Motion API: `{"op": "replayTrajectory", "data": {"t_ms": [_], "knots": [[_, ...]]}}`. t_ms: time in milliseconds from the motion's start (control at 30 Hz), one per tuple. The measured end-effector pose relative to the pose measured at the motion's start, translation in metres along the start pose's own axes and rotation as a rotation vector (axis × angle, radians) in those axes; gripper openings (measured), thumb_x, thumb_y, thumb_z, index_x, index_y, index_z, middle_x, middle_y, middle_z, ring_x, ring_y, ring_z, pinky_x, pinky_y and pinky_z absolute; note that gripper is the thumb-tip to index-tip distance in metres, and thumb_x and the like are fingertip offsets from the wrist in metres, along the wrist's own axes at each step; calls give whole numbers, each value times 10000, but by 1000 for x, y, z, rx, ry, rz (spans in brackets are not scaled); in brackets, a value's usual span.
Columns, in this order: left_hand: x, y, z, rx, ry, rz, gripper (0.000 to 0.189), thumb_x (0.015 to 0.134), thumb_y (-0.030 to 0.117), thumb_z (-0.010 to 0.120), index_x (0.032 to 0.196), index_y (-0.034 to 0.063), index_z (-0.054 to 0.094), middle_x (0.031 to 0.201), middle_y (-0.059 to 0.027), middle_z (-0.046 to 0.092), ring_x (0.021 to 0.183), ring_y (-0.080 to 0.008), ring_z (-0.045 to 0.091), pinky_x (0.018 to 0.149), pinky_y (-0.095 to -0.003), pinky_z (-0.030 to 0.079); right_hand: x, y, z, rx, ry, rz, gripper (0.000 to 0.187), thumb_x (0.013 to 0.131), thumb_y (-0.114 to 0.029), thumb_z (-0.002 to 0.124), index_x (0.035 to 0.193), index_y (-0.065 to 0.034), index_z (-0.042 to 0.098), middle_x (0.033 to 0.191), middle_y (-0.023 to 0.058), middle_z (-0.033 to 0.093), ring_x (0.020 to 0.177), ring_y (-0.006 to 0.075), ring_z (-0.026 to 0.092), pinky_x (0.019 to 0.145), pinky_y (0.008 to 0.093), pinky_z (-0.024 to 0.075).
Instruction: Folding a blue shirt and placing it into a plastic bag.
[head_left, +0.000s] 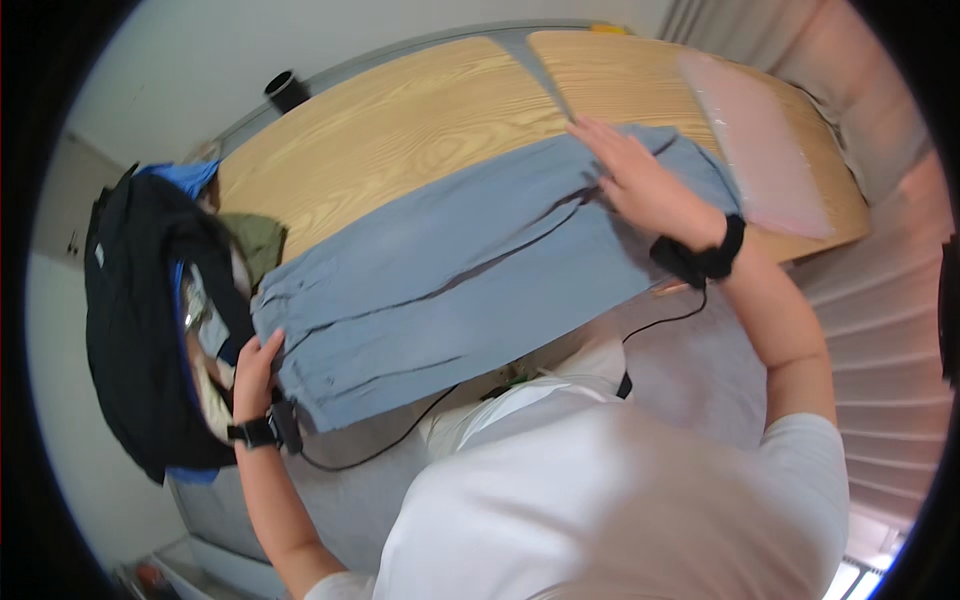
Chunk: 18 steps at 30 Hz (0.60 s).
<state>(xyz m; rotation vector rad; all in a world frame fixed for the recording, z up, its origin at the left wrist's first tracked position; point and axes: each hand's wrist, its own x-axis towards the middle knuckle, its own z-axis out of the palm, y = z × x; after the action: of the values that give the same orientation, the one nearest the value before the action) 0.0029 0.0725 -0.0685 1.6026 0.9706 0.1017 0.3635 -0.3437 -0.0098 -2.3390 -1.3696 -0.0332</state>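
A pair of blue-grey trousers (450, 255) lies lengthwise across the wooden table, with long dark creases or gaps along it. Its left end is gathered and hangs partly over the near edge. My left hand (257, 367) pinches that gathered end near its lower corner, thumb on top and the other fingers partly hidden. Over the right part of the cloth, my right hand (637, 176) is spread with straight fingers. Whether its palm presses on the fabric cannot be told. Black straps with small devices and a cable sit on both wrists.
A clear pinkish plastic sheet or bag (761, 146) lies on the table (360, 135) at the right. To the left, a black garment (142, 330) drapes over a blue-rimmed container of clothes. Behind the table stands a black cup-like container (286, 91). A curtain (885, 300) hangs at right.
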Motion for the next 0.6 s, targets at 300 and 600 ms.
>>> {"op": "replayTrajectory", "data": {"t_ms": [300,600], "knots": [[-4,10,19,-110,24,28,347,840,298,657,1000,-8,618,872,-9,640,735,-92,568,711,-236,449,-31,-117,103,-132,16,32,554,881,-336,537,1389,-207,354,1436,117,321,1343,339,238,1056,560,187],[-26,26,22,-148,-150,48,476,863,261,627,1232,-9,493,1154,-70,581,1033,-165,539,891,-314,425,-34,-114,111,-235,-33,42,591,837,-369,591,1371,-216,387,1449,84,303,1349,323,230,1052,551,209]]}}
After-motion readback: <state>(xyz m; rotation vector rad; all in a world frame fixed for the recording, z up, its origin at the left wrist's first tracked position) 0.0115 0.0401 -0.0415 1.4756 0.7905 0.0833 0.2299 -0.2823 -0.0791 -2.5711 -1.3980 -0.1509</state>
